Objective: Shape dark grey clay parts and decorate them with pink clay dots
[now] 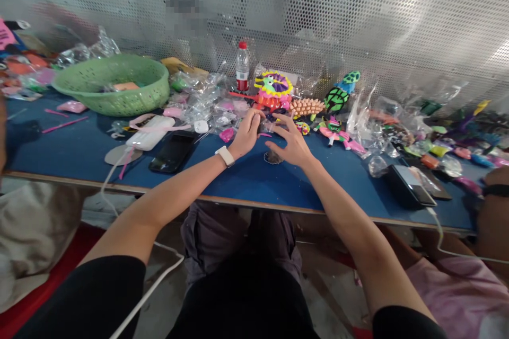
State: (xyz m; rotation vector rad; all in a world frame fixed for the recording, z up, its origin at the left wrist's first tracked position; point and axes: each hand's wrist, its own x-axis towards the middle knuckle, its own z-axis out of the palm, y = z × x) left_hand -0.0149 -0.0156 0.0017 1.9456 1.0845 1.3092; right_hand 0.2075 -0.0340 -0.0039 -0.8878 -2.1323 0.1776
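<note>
You can read no words or numbers here. The bottle (242,66) carries a red label, but its print is too small to make out. The phone (173,152) by your left arm shows a dark screen, and the bright toys and bags bear no legible writing.

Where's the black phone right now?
In the head view, the black phone lies flat on the blue table, left of the left hand, just right of the white power bank and near the table's front edge.
</note>
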